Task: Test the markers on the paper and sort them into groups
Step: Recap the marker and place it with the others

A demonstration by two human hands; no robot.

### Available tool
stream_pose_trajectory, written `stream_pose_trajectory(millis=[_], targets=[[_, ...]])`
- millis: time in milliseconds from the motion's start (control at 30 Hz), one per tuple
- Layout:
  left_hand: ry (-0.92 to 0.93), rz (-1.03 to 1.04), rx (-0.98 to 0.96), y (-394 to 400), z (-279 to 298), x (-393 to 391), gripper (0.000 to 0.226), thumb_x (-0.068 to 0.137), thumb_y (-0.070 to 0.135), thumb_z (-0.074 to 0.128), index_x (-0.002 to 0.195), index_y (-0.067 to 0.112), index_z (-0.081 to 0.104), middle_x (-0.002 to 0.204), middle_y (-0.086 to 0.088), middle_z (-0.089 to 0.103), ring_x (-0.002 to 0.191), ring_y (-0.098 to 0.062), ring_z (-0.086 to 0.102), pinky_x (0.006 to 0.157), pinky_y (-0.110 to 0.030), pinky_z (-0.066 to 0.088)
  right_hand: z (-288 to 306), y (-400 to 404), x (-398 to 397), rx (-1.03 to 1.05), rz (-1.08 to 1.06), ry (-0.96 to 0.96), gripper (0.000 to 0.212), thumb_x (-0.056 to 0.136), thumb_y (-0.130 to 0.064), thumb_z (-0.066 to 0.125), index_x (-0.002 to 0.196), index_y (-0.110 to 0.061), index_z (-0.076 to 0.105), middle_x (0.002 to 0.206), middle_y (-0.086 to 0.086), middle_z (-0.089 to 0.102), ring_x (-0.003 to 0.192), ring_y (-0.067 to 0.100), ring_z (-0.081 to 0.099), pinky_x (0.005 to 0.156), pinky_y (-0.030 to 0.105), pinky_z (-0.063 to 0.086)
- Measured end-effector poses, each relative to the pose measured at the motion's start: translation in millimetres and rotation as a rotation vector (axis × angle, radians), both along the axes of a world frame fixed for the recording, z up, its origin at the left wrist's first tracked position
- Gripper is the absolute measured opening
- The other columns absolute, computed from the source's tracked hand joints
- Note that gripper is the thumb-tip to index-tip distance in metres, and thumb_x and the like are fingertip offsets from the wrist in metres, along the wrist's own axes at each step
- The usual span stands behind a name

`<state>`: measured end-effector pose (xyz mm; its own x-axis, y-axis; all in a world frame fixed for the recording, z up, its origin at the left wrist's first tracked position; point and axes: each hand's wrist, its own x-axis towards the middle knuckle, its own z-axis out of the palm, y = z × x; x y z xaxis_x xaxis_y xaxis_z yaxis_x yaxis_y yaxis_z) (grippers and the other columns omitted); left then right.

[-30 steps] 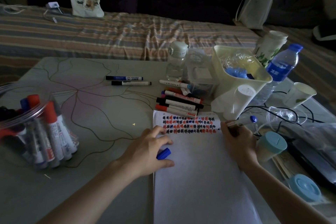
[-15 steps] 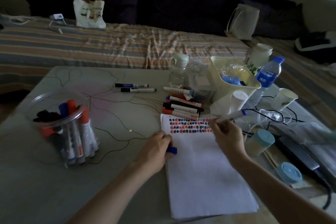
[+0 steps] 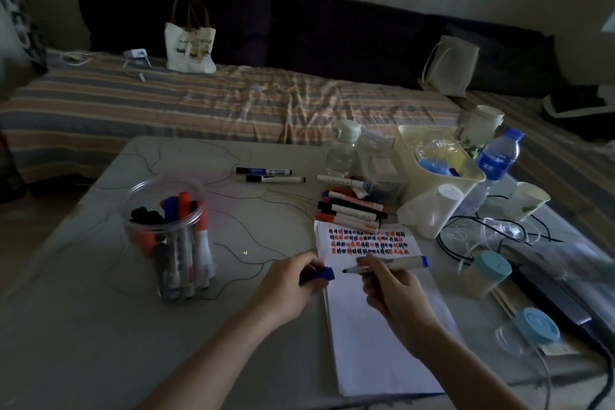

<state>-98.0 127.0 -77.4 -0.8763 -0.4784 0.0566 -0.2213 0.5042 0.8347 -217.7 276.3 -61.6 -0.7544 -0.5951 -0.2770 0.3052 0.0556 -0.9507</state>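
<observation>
My right hand (image 3: 389, 286) holds an uncapped blue marker (image 3: 396, 264) level over the white paper (image 3: 379, 336), its tip pointing left. My left hand (image 3: 289, 283) grips the blue cap (image 3: 321, 274), its opening a short gap from the marker's tip. Rows of red, blue and black test marks (image 3: 366, 241) fill the paper's top. A pile of tested markers (image 3: 351, 210) lies just beyond the paper. Two more markers (image 3: 269, 175) lie apart, further left. A clear plastic jar (image 3: 169, 236) at the left holds several upright markers.
A cream bin (image 3: 442, 173), clear bottles (image 3: 342, 146), a water bottle (image 3: 496, 160), paper cups (image 3: 529, 200), blue-lidded jars (image 3: 489, 271) and black cables (image 3: 482, 236) crowd the table's right side. A striped bed with two tote bags (image 3: 189, 40) lies beyond the table.
My right hand lifted the marker off the marks and turned it level, tip to the left. My left hand brought the cap up toward the tip. The camera tilted up and back.
</observation>
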Motion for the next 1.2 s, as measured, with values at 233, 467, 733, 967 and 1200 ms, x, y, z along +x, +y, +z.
stream_pose_trajectory(millis=[233, 467, 733, 967, 1200], targets=[[0.046, -0.021, 0.13, -0.3, 8.3, -0.3, 0.014, 0.091, 0.022, 0.066, 0.105, 0.021, 0.067, 0.085, 0.006, 0.07, 0.074, -0.009, 0.065, 0.073, -0.02, 0.05, 1.8, -12.8, 7.6, 0.023, 0.068, 0.021, 0.028, 0.091, -0.029, 0.064, 0.086, -0.002, 0.072, 0.067, 0.008, 0.062, 0.057, 0.012, 0.053, 0.053, 0.021, 0.045], [0.128, 0.056, 0.217, 2.7, 10.0, -4.4, 0.012, 0.091, 0.023, 0.065, 0.101, 0.026, 0.07, 0.081, 0.009, 0.071, 0.072, -0.001, 0.066, 0.067, -0.011, 0.051, 5.7, -14.9, 5.7, -0.004, 0.048, -0.007, 0.026, 0.075, -0.036, 0.075, 0.069, -0.011, 0.074, 0.062, 0.003, 0.053, 0.054, 0.011, 0.045, 0.054, 0.022, 0.041], [0.192, 0.059, 0.106, 10.2, 5.4, -6.1, 0.016, 0.089, 0.019, 0.068, 0.104, 0.021, 0.072, 0.085, 0.009, 0.072, 0.074, -0.002, 0.065, 0.069, -0.013, 0.052, 7.9, -11.1, 3.3, 0.0, 0.113, -0.131, 0.034, 0.075, -0.031, 0.073, 0.088, -0.001, 0.064, 0.062, 0.002, 0.054, 0.054, 0.009, 0.048, 0.053, 0.019, 0.045], [0.223, -0.018, 0.157, 0.2, 12.2, -8.9, 0.02, 0.088, 0.013, 0.068, 0.105, 0.022, 0.069, 0.094, 0.011, 0.07, 0.086, -0.001, 0.065, 0.074, -0.011, 0.048, 23.9, -8.9, -8.3, 0.042, 0.184, -0.146, 0.041, 0.069, -0.043, 0.077, 0.085, -0.006, 0.073, 0.069, 0.004, 0.06, 0.057, 0.01, 0.053, 0.054, 0.02, 0.047], [0.223, 0.07, 0.181, -21.1, 16.2, -8.2, 0.022, 0.083, 0.009, 0.072, 0.097, 0.025, 0.071, 0.09, 0.012, 0.071, 0.086, -0.001, 0.064, 0.077, -0.013, 0.05, 34.9, 9.9, -31.6, 0.372, 0.353, 0.532, 0.007, 0.085, -0.033, 0.069, 0.083, -0.027, 0.074, 0.076, -0.003, 0.072, 0.065, 0.006, 0.066, 0.065, 0.024, 0.058]])
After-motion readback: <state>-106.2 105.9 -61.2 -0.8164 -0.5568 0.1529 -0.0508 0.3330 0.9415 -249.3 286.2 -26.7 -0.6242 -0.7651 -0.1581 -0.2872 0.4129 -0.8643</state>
